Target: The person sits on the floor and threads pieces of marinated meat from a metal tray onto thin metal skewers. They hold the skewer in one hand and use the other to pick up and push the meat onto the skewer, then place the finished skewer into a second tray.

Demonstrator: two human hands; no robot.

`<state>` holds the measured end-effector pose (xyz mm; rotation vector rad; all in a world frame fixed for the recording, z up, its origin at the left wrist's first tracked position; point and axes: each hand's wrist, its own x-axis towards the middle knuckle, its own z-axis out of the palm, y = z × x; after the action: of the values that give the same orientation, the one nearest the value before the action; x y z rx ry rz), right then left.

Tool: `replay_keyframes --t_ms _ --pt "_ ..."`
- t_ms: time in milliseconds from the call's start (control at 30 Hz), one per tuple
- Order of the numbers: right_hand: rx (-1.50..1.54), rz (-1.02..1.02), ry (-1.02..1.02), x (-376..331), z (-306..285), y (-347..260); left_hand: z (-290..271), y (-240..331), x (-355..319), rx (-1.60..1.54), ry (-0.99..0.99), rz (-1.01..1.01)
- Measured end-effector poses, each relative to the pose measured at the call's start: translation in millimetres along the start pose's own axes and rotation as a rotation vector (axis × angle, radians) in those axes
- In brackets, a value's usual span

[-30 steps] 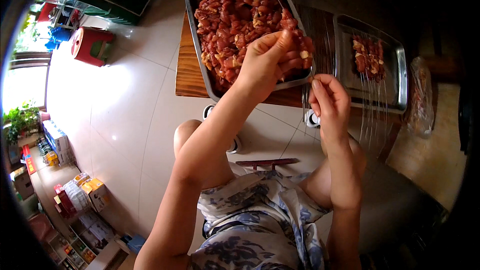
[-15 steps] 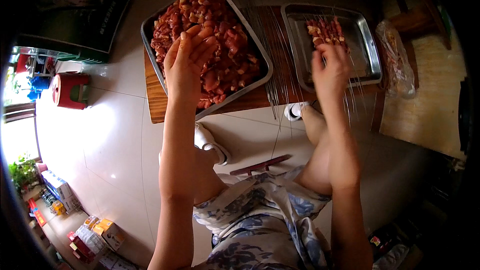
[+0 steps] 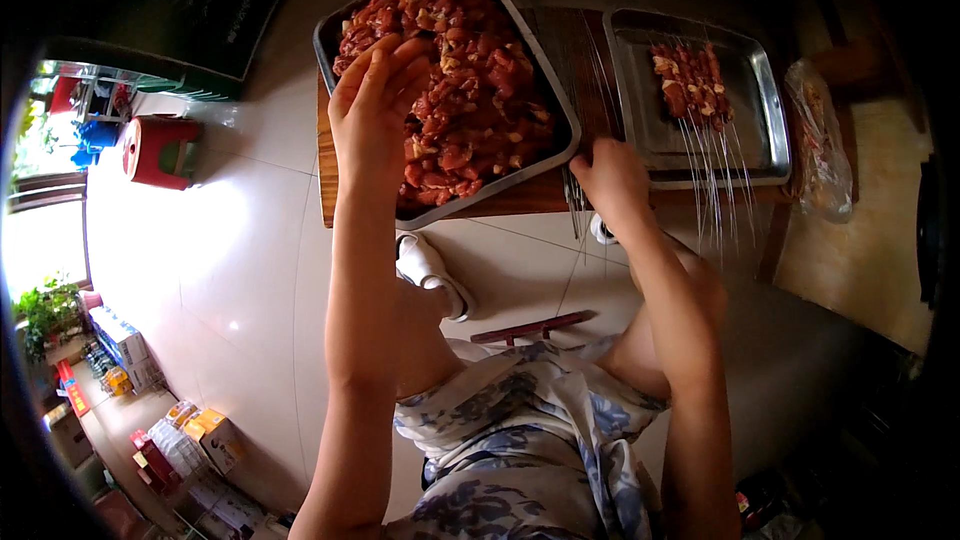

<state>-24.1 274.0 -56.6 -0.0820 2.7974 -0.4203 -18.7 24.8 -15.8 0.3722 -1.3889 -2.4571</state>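
Note:
Over the left side of a large metal tray [image 3: 545, 155] heaped with raw meat pieces [image 3: 470, 90], my left hand [image 3: 378, 95] is open, fingers stretched and slightly curled. Nothing shows in it. At the bundle of loose thin metal skewers [image 3: 590, 50] between the two trays, my right hand [image 3: 615, 180] is closed with its fingertips at a metal skewer; the exact grip is partly hidden. To its right stands a smaller metal tray [image 3: 755, 135]. Several loaded meat skewers [image 3: 690, 80] lie there side by side, their bare ends sticking out over the near rim.
Both trays sit on a wooden table [image 3: 328, 175]. A clear plastic bag [image 3: 822, 140] with contents lies right of the smaller tray. A red stool [image 3: 160, 152] stands at the left on the tiled floor, with boxes [image 3: 212, 435] at the lower left. My legs are below the table.
My right hand has left the loaded skewers in the smaller tray and moved left and nearer to the loose skewers. My left hand stays over the meat. The whole view has shifted slightly.

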Motion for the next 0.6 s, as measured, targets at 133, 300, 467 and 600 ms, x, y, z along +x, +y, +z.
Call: replay_keyframes --t_ms 133,300,467,600 --pt "0.006 -0.026 0.025 4 5 5 -1 3 2 -0.010 0.034 0.018" --pt "0.041 -0.045 0.062 8 10 16 0 -1 4 -0.018 0.030 0.007" --pt "0.188 -0.098 0.179 -3 -7 11 -4 0 6 0.038 -0.049 -0.019" --pt "0.397 -0.366 0.103 -39 -19 -4 4 1 0 0.024 -0.280 -0.108"
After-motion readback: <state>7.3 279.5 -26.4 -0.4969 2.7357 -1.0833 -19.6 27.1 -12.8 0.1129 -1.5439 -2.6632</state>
